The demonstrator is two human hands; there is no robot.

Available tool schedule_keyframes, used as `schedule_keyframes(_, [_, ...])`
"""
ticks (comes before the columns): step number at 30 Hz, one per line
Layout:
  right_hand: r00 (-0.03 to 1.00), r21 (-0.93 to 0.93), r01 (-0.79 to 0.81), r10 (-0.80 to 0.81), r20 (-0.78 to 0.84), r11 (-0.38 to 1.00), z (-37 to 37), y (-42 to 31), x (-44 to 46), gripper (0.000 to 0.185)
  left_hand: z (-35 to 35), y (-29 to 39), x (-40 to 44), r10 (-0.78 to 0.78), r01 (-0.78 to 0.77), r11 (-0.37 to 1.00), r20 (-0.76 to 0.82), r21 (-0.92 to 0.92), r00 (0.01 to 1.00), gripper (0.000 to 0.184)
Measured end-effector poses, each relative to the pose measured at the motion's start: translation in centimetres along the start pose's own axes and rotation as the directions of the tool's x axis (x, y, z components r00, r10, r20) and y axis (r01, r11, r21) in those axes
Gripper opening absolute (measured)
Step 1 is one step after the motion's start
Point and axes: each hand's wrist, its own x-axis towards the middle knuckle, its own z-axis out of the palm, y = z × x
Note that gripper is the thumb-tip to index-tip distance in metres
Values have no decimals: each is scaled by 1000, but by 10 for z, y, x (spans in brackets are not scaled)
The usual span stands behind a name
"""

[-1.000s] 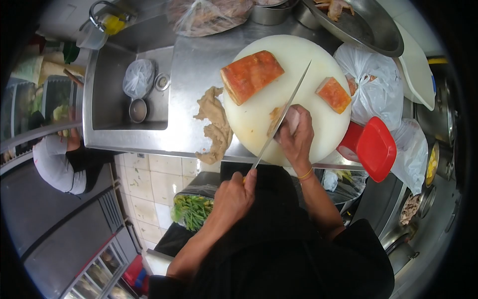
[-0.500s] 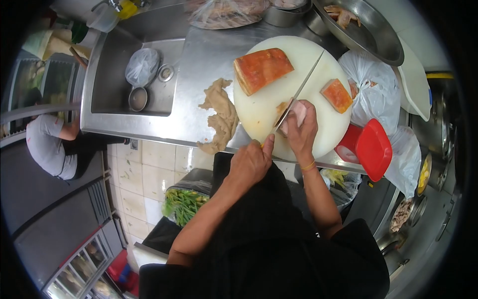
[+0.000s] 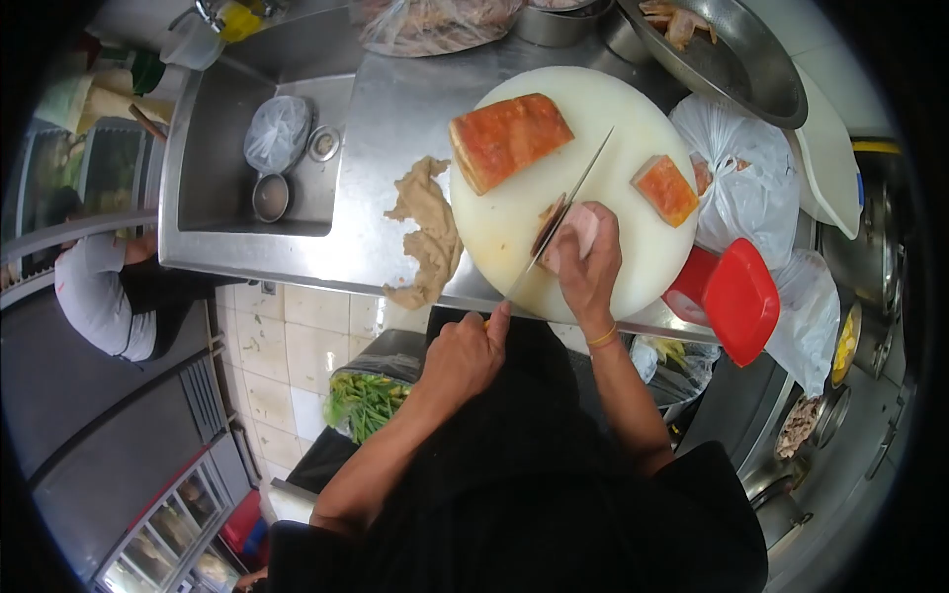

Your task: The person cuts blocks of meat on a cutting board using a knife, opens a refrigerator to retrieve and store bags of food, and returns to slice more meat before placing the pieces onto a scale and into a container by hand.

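Note:
My left hand (image 3: 461,362) is closed on the handle of a long knife (image 3: 583,183), whose blade slants up and right over the round white cutting board (image 3: 647,128). With my right hand (image 3: 590,275) I grip a pale piece of meat (image 3: 585,229) against the blade. A thin brown-edged slice (image 3: 546,225) lies at the blade's left side. On the board's upper left rests a large orange-skinned meat block (image 3: 509,138); a smaller block (image 3: 665,190) sits at the right.
A crumpled brown cloth (image 3: 427,232) lies left of the board, beside the sink (image 3: 198,158). Right are a tied plastic bag (image 3: 741,178), a red container (image 3: 741,301) and a metal pan (image 3: 736,59). Another person (image 3: 104,296) is at far left. Greens (image 3: 364,403) stand below the counter.
The knife and my left hand have moved down and left since half a second ago. My right hand stays on the pale meat, and the slice at the blade now appears tilted outward.

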Motion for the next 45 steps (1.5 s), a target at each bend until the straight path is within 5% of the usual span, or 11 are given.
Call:
schedule_keyframes(2, [1000, 0, 2, -2, -1, 1000, 0, -1, 1, 35, -2, 4, 5, 113, -113, 993, -8, 32, 994, 61])
schedule_keyframes(5, [1000, 0, 22, -22, -6, 1000, 0, 1, 0, 35, 3, 12, 20, -83, 84, 994, 11, -71, 996, 65])
schedule_keyframes(11, [998, -33, 64, -65, -26, 997, 1, 1, 2, 34, 7, 16, 45, -100, 103, 992, 47, -71, 994, 70])
schedule_keyframes(16, [999, 16, 31, -30, -24, 999, 2, 6, 4, 33, 6, -21, 8, 115, -152, 969, 190, 193, 975, 50])
schedule_keyframes(21, [999, 32, 40, -39, -21, 999, 3, 15, 2, 31, -29, -26, -69, -333, 315, 941, 180, 121, 926, 63])
schedule_keyframes(25, [994, 135, -103, 96, 55, 986, -5, 19, 15, 24, -41, -17, -83, -327, 324, 944, 70, 56, 942, 69])
schedule_keyframes(30, [941, -267, 164, -70, 331, 950, -19, -23, 61, 31, -46, -23, -107, -303, 297, 949, -48, -106, 952, 70])
schedule_keyframes(34, [741, -679, 501, 139, 657, 537, 22, -51, 70, 54, -50, -44, -112, -320, 290, 932, -115, -218, 941, 68])
schedule_keyframes(36, [766, -686, 506, 94, 636, 522, 42, -45, 61, 63, -47, -57, -109, -314, 272, 933, -162, -237, 936, 66])
schedule_keyframes(40, [736, -572, 382, 136, 663, 726, 51, -48, 57, 51, -29, -82, -107, -322, 195, 859, -203, -474, 925, 62])
schedule_keyframes(45, [756, -75, 311, -199, 624, 948, 20, -48, 73, 33, -36, -68, -107, -345, 152, 725, -163, -672, 924, 59])
